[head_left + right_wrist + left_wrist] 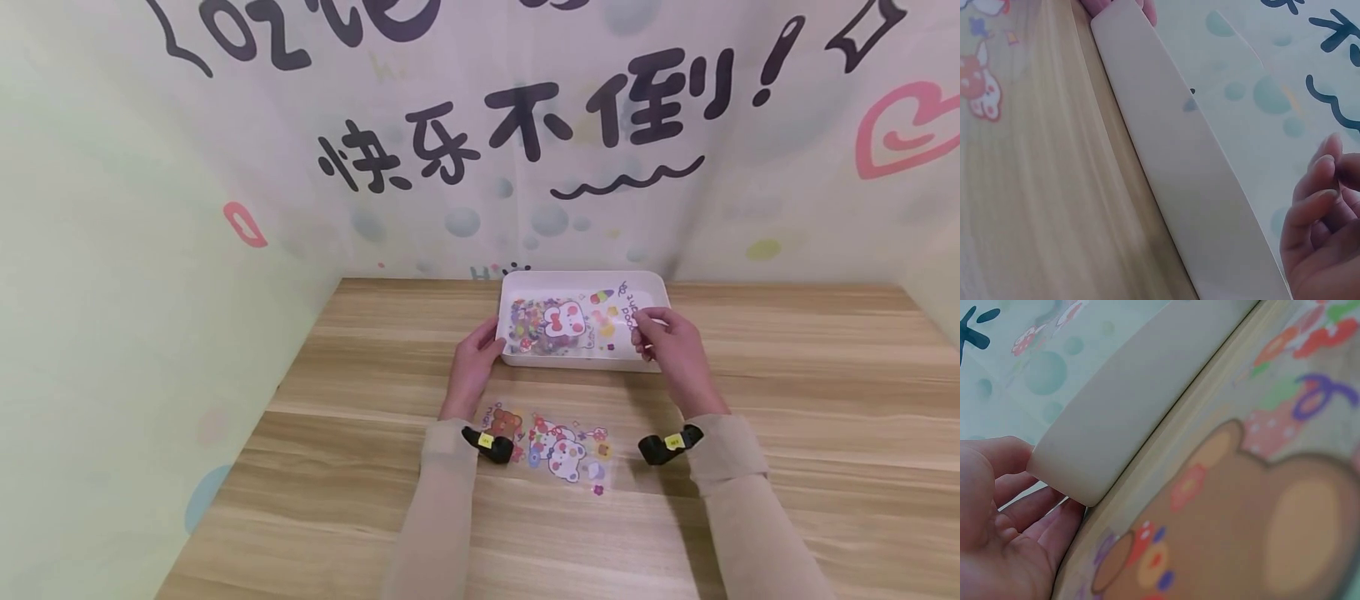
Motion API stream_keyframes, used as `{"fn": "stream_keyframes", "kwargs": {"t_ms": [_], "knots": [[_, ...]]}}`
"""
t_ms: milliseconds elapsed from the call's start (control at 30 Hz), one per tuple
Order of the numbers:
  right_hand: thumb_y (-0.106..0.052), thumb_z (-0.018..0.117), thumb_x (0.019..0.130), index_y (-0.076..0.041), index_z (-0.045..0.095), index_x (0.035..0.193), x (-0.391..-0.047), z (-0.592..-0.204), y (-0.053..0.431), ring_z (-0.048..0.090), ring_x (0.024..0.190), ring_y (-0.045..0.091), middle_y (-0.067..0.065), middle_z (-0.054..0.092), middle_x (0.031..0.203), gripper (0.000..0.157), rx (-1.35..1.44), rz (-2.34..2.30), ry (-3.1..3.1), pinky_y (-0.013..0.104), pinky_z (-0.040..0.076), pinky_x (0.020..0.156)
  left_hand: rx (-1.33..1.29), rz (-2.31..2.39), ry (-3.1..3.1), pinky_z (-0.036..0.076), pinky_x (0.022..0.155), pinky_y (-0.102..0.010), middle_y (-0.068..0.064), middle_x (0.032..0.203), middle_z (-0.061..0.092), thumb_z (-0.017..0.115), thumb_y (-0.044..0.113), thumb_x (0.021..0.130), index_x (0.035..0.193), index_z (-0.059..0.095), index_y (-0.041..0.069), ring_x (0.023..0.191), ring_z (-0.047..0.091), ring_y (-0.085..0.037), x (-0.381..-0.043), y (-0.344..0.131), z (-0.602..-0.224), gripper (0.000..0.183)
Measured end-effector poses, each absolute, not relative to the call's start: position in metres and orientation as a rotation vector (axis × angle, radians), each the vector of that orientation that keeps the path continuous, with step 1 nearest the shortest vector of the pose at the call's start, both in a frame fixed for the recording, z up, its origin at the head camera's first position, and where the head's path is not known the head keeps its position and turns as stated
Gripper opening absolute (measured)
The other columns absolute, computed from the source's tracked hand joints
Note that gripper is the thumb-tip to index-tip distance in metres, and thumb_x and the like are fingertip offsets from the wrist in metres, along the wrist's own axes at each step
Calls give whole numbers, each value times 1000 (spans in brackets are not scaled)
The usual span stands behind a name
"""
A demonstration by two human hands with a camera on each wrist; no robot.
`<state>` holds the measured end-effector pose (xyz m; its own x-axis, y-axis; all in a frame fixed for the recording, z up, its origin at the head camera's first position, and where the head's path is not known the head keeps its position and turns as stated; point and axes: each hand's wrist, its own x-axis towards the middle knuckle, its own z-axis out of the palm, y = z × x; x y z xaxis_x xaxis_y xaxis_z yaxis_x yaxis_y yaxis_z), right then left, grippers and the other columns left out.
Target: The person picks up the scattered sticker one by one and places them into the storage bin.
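At the left end of a white tray point(577, 363), my left hand point(474, 364) grips the wall, thumb on the rim. The left wrist view shows the thumb on one side of the tray's corner and the fingers curled below it. My right hand point(672, 348) is over the tray's right end, thumb and index finger pinched together at the edge of a clear printed bag point(606, 317). In the right wrist view the pinched fingertips point(1330, 164) show above the tray wall. A bunny-printed packet point(564, 321) with small colourful pieces lies in the tray's left half.
Clear plastic with bear prints point(567, 458) lies on the wooden table point(825, 400) in front of the tray, between the forearms. A printed cloth backdrop point(450, 225) rises right behind the tray, and another pale one point(150, 292) stands along the left.
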<state>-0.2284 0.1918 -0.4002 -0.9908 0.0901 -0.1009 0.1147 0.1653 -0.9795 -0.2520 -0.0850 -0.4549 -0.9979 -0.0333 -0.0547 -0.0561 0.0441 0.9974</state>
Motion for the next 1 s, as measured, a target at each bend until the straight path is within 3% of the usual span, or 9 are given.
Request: {"fn": "stream_keyframes", "kwargs": {"t_ms": [233, 400, 700, 1000], "knots": [[-46, 52, 85, -8, 49, 117, -242, -415, 197, 51, 76, 18, 10, 56, 88, 50, 199, -2083, 2322, 30, 49, 68, -94, 2169, 2215, 39, 96, -27, -4, 134, 43, 52, 14, 90, 132, 44, 13, 120, 41, -16, -241, -84, -436, 43], [-44, 47, 88, -7, 46, 118, -238, -401, 189, 51, 78, 18, 9, 55, 90, 48, 243, -1987, 2390, 34, 48, 76, -76, 2189, 2232, 40, 95, -24, -1, 132, 45, 53, 17, 90, 131, 45, 17, 118, 43, -12, -247, -85, -447, 42], [-41, 49, 89, -5, 49, 114, -243, -400, 186, 52, 75, 16, 6, 57, 86, 44, 220, -1995, 2405, 35, 48, 73, -82, 2201, 2239, 41, 92, -22, 0, 130, 48, 53, 15, 89, 130, 47, 17, 116, 45, -11, -251, -85, -453, 41], [-41, 48, 89, -5, 49, 115, -251, -405, 185, 53, 77, 16, 7, 58, 87, 44, 231, -1972, 2428, 29, 47, 70, -103, 2190, 2239, 41, 92, -20, 2, 130, 48, 54, 15, 89, 129, 48, 21, 116, 45, -10, -251, -84, -454, 41]]}}
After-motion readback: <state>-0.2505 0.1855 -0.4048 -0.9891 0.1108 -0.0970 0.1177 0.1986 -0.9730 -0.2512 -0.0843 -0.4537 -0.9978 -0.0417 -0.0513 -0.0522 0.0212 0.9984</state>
